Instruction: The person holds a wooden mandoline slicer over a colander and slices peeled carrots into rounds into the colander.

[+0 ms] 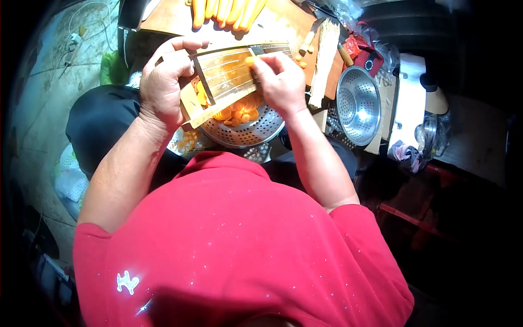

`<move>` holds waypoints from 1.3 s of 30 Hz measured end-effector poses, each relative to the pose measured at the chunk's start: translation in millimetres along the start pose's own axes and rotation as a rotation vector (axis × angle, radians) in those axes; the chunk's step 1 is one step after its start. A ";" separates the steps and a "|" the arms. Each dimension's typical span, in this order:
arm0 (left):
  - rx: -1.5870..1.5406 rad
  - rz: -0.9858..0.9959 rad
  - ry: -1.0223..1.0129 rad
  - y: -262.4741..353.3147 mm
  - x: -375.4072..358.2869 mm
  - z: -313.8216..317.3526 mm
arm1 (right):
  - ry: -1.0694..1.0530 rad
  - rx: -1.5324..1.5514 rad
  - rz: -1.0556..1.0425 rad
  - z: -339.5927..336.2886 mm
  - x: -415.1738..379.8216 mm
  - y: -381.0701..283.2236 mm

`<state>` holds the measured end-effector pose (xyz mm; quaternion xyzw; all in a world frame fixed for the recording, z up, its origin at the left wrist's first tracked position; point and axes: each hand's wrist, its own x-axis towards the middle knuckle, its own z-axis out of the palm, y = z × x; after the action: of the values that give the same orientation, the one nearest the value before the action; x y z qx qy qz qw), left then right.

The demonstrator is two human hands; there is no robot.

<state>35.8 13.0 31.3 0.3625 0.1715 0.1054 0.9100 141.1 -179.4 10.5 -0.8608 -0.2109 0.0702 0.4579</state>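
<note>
My left hand (163, 82) grips the near end of a wooden slicer board (229, 73) with metal blades, holding it slanted over a metal colander (245, 131). My right hand (280, 82) pinches a small orange carrot stub (249, 61) against the board's surface. Orange carrot slices (239, 113) lie piled in the colander beneath the board. Whole peeled carrots (226, 12) lie in a row on a wooden cutting board (169, 19) at the far side.
A second, empty metal colander (357, 106) stands to the right. A wooden stick (324, 60) and a red object (364, 52) lie between the two colanders. Crumpled plastic and jars (425, 139) sit far right. Concrete floor (49, 98) lies on the left.
</note>
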 end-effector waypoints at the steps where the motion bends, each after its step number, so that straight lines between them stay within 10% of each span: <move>1: 0.002 -0.004 -0.002 0.4 -0.7 1.0 | 0.015 -0.043 -0.068 3.5 -7.5 -8.5; 8: 0.017 0.008 -0.016 0.6 -1.1 0.5 | 0.127 -0.058 0.276 -14.5 27.3 54.3; 23: -0.060 -0.002 -0.026 1.0 -1.2 -0.5 | 0.157 -0.249 -0.091 0.6 -2.1 5.9; 39: -0.016 -0.009 0.000 3.3 0.2 3.5 | 0.150 0.068 0.314 -28.6 29.1 77.2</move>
<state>37.2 13.2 35.9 0.3546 0.1724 0.1027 0.9132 199.4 -226.6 -34.2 -0.8700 -0.0366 0.0837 0.4846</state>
